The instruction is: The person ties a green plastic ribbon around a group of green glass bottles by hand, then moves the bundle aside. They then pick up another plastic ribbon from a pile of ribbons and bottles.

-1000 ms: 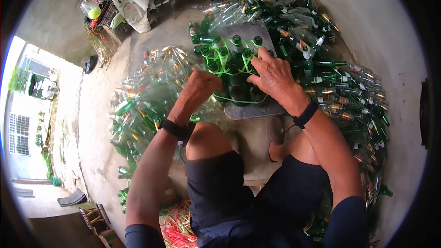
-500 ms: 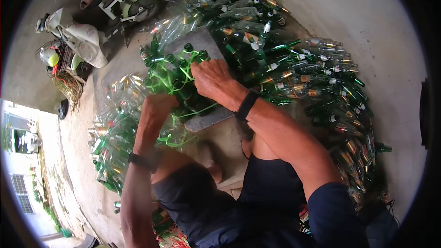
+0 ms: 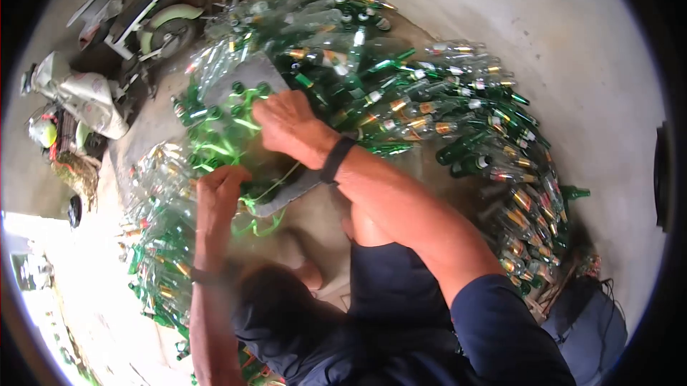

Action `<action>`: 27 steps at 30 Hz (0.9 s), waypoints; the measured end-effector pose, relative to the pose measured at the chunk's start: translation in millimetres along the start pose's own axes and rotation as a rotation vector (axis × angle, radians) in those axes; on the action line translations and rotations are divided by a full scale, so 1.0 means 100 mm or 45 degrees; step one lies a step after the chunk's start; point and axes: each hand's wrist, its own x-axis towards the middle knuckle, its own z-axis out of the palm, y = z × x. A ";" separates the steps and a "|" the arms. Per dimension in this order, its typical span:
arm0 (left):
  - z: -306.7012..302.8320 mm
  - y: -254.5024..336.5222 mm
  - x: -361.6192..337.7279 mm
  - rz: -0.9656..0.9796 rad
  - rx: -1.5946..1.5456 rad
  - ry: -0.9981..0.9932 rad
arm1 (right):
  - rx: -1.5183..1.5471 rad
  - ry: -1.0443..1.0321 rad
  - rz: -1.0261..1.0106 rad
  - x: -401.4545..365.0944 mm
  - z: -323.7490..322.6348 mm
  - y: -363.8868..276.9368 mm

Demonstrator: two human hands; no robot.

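A cluster of green glass bottles (image 3: 238, 88) stands upright on a dark grey slab (image 3: 254, 75), with bright green plastic strap (image 3: 227, 144) woven among the necks. My right hand (image 3: 290, 127) is closed at the far right side of the cluster, its fingers pinching the strap by the bottle tops. At the near left side, my left hand (image 3: 218, 187) is closed too, its fingertips on the strap. Loose strap loops hang over the slab's near edge. My hands hide part of the cluster, and it is slightly blurred.
Piles of empty glass bottles (image 3: 429, 107) lie around the right and far side, with more bottles (image 3: 157, 221) at left. A scooter (image 3: 161, 28) and a whitish sack (image 3: 89, 96) stand far left. A pale wall (image 3: 558, 64) rises at right. A dark bag (image 3: 590, 321) sits lower right.
The view has shifted, so the scene sits further left. Both hands stay closed at the bottle cluster, and the left is slightly lower relative to the right.
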 end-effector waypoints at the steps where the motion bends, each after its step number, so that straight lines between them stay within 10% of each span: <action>1: 0.03 -0.03 -0.01 0.046 -0.009 0.028 | 0.054 -0.286 0.139 0.07 0.05 0.03; 4: 0.01 0.00 -0.11 0.106 0.033 0.061 | -0.038 -0.633 0.289 0.15 0.01 0.01; 27: 0.24 -0.22 -0.23 -0.002 -0.554 0.247 | 0.218 -0.925 0.370 0.27 -0.27 0.25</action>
